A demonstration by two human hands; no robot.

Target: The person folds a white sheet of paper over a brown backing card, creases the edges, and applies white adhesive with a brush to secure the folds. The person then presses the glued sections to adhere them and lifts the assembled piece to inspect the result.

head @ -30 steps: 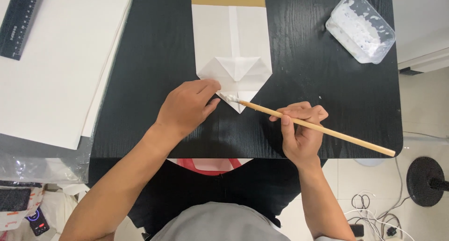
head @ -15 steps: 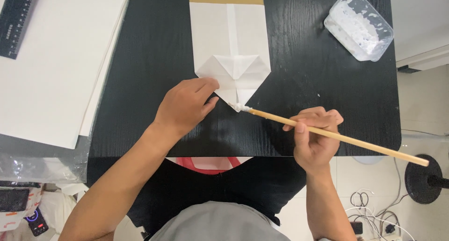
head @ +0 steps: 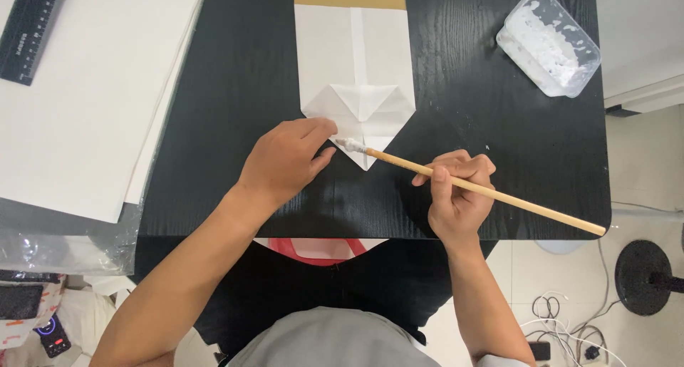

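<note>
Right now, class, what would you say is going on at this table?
A person sits at a black table working on a folded white paper piece. The left hand presses down on its lower left corner, while the right hand holds a long wooden brush whose white-coated tip touches the paper's pointed lower end. A clear plastic tub of white paste sits at the table's far right, and large white sheets lie to the left.

On table [head: 235, 89]: folded paper [head: 354, 60] centre-far, tub [head: 548, 40] far right, sheet stack [head: 85, 103] left with ruler [head: 28, 32] on top. Left hand [head: 285, 160] on paper's near-left corner; brush [head: 470, 185] in right hand [head: 456, 196], tip touching paper's near point.
</note>
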